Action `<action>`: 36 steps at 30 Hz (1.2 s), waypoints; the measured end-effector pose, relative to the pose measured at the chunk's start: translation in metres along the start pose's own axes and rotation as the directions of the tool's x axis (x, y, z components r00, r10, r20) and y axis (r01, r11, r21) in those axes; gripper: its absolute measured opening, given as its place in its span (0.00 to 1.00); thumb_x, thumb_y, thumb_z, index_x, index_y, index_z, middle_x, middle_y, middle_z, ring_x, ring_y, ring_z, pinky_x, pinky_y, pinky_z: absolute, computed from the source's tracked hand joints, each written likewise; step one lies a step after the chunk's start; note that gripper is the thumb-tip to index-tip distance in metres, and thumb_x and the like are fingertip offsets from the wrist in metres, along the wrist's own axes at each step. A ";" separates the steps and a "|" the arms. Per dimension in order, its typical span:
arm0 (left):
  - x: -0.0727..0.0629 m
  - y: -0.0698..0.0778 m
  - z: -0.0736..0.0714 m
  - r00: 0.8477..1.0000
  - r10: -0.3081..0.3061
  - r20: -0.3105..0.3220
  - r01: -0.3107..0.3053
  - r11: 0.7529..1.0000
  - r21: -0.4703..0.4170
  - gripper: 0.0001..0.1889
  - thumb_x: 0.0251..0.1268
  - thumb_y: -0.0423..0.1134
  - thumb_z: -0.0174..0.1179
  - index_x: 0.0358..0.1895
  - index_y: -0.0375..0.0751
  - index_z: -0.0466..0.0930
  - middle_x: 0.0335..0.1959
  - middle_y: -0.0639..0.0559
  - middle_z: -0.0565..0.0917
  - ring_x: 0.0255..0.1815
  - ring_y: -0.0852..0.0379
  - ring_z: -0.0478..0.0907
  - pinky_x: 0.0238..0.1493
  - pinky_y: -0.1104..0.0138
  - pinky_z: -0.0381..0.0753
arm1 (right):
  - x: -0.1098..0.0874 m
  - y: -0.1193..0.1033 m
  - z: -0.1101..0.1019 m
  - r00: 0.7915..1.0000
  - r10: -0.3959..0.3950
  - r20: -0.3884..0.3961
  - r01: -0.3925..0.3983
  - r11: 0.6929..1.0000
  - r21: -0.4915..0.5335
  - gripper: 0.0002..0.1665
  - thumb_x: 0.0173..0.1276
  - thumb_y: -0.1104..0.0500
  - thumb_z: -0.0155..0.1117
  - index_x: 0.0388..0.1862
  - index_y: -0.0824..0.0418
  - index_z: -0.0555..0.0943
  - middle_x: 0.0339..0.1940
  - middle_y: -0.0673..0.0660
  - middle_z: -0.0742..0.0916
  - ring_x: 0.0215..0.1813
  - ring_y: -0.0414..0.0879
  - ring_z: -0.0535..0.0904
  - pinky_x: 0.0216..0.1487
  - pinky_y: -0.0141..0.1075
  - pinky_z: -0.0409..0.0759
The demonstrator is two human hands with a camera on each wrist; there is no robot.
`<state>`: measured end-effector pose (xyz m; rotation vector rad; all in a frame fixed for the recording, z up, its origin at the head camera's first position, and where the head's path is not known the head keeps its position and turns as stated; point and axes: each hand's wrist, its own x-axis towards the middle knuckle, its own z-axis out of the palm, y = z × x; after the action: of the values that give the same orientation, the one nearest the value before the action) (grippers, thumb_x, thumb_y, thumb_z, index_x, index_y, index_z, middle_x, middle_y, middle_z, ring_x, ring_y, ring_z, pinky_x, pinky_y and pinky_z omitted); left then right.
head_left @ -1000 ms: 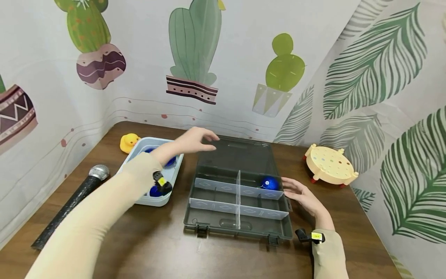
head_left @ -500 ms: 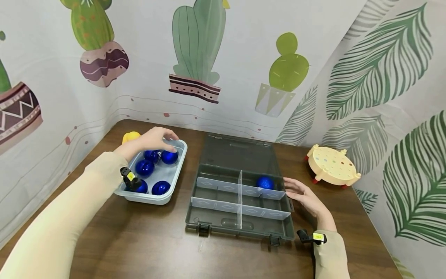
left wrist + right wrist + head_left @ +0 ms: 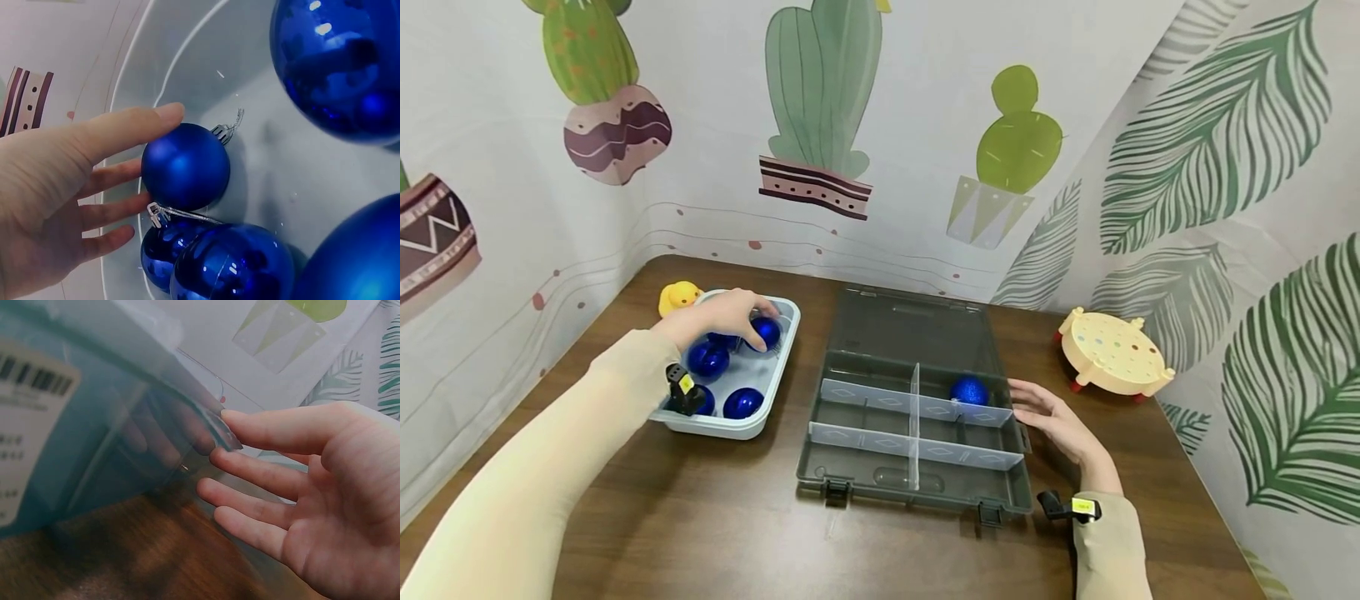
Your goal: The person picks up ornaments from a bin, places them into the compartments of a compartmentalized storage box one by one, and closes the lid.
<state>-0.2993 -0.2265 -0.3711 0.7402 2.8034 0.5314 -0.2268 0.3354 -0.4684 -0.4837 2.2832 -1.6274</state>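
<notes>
My left hand is over the light blue tub, thumb and fingers around a matte blue Christmas bauble with a silver cap. The thumb lies along its upper edge in the left wrist view; fingertips disappear behind it. Several other blue baubles, including a shiny bauble, lie in the tub. At the table's right, my right hand rests its extended fingers against the side of a dark see-through divided case. Its lid is laid back. One glittery blue bauble sits in the case's back right compartment.
A yellow rubber duck stands behind the tub. A cream pegged board on red-tipped legs stands at the back right. Clear dividers split the case. A printed cloth hangs behind the table.
My left hand has moved left from near the case to the tub, then down around the matte bauble. The right hand has stayed at the case's side.
</notes>
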 end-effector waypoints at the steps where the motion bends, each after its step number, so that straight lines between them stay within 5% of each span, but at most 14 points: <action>1: 0.000 0.000 0.001 1.000 -0.004 -0.002 0.004 1.000 0.007 0.29 0.44 0.39 0.77 0.53 0.33 0.81 0.50 0.37 0.84 0.56 0.38 0.78 0.61 0.46 0.72 | 0.000 0.000 0.000 1.000 0.001 0.000 -0.001 1.000 -0.001 0.33 0.73 0.63 0.55 0.73 0.71 0.58 0.63 0.59 0.76 0.55 0.32 0.78 0.55 0.25 0.77; 6: 0.002 -0.001 0.005 1.000 -0.007 0.014 0.007 1.000 0.023 0.31 0.41 0.38 0.77 0.54 0.33 0.81 0.53 0.36 0.83 0.57 0.37 0.77 0.61 0.46 0.73 | 0.001 0.000 0.001 1.000 0.004 -0.001 -0.004 1.000 -0.004 0.33 0.74 0.63 0.55 0.73 0.71 0.58 0.66 0.70 0.73 0.55 0.32 0.78 0.55 0.26 0.77; 13: 0.007 -0.003 0.011 0.998 -0.006 0.059 0.003 0.998 0.056 0.31 0.40 0.36 0.77 0.55 0.34 0.81 0.57 0.36 0.81 0.57 0.38 0.77 0.61 0.47 0.73 | 0.001 -0.001 0.000 1.000 0.007 -0.004 -0.007 1.000 -0.006 0.33 0.73 0.63 0.56 0.73 0.71 0.59 0.64 0.63 0.76 0.55 0.32 0.79 0.55 0.26 0.77; 20: 0.011 -0.002 0.012 0.996 -0.012 0.086 0.002 0.994 0.108 0.32 0.38 0.34 0.77 0.55 0.33 0.81 0.57 0.36 0.81 0.58 0.38 0.77 0.61 0.47 0.74 | 0.001 0.001 -0.001 1.000 0.006 -0.003 -0.006 1.000 -0.009 0.33 0.73 0.63 0.55 0.73 0.71 0.58 0.66 0.72 0.73 0.54 0.32 0.79 0.55 0.26 0.77; 30: 0.007 0.004 0.005 0.999 -0.004 0.049 0.000 0.996 0.085 0.31 0.41 0.32 0.76 0.55 0.32 0.80 0.55 0.35 0.82 0.57 0.37 0.77 0.60 0.46 0.74 | 0.000 0.000 0.000 1.000 -0.002 -0.005 0.002 1.000 -0.005 0.34 0.73 0.63 0.56 0.73 0.72 0.58 0.65 0.73 0.72 0.54 0.32 0.79 0.54 0.26 0.77; 36: 0.000 0.011 -0.008 0.998 -0.052 0.021 0.051 0.996 0.072 0.31 0.44 0.35 0.76 0.57 0.35 0.80 0.57 0.35 0.81 0.60 0.35 0.75 0.61 0.42 0.72 | 0.000 0.000 -0.001 1.000 -0.007 -0.003 0.007 1.000 0.001 0.33 0.73 0.63 0.56 0.73 0.72 0.59 0.63 0.61 0.77 0.55 0.33 0.79 0.55 0.26 0.77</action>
<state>-0.2962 -0.2200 -0.3595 0.6805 2.8250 0.4140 -0.2269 0.3365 -0.4686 -0.4892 2.2853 -1.6340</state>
